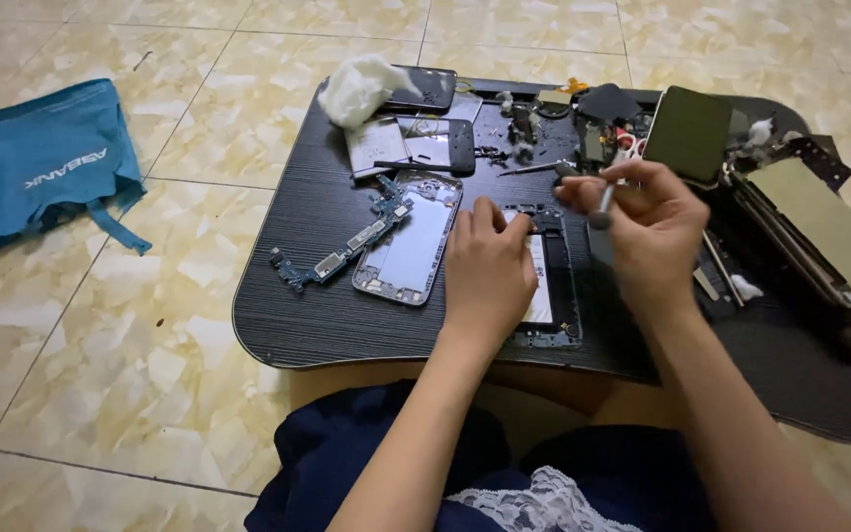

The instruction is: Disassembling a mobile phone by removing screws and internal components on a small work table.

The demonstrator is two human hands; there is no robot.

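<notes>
My left hand presses flat on an opened phone body lying on a low black table. Just to its right, my right hand is closed around a thin grey tool, a screwdriver or tweezers, its tip pointing down toward the phone's upper end. To the left of the phone lie a silver phone frame and a long blue-green circuit board.
A wad of white cotton, a dark phone, small parts and screws crowd the table's far side. A green-backed phone and an opened device sit at right. A blue cloth bag lies on the tiled floor.
</notes>
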